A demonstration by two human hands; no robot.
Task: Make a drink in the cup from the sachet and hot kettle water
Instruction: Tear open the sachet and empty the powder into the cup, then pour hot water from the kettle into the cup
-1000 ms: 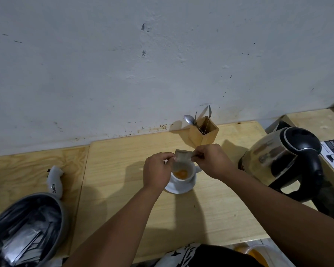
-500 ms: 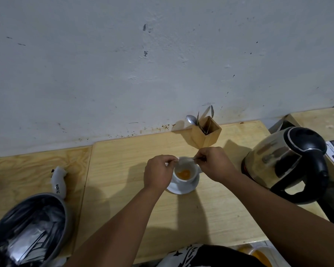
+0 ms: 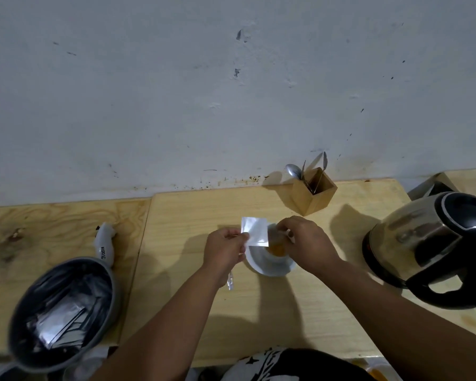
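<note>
A white cup [image 3: 272,237] with orange powder [image 3: 276,250] in its bottom stands on a white saucer [image 3: 270,269] in the middle of the wooden table. My left hand [image 3: 226,250] pinches the silver sachet [image 3: 254,233] by its left edge and holds it flat and upright at the cup's left rim. My right hand [image 3: 307,243] is curled at the cup's right side, its fingers closed on the white handle. The steel kettle [image 3: 423,240] with a black lid and handle stands at the right.
A wooden holder with spoons [image 3: 313,193] stands by the wall behind the cup. A grey bin of silver sachets [image 3: 61,312] sits at the lower left, a white tool [image 3: 105,243] behind it. A thin silver strip [image 3: 230,280] shows under my left wrist.
Both hands held the sachet tipped over the cup. Now only my left hand has it and has drawn it left and upright, while my right hand has let go and dropped to the cup.
</note>
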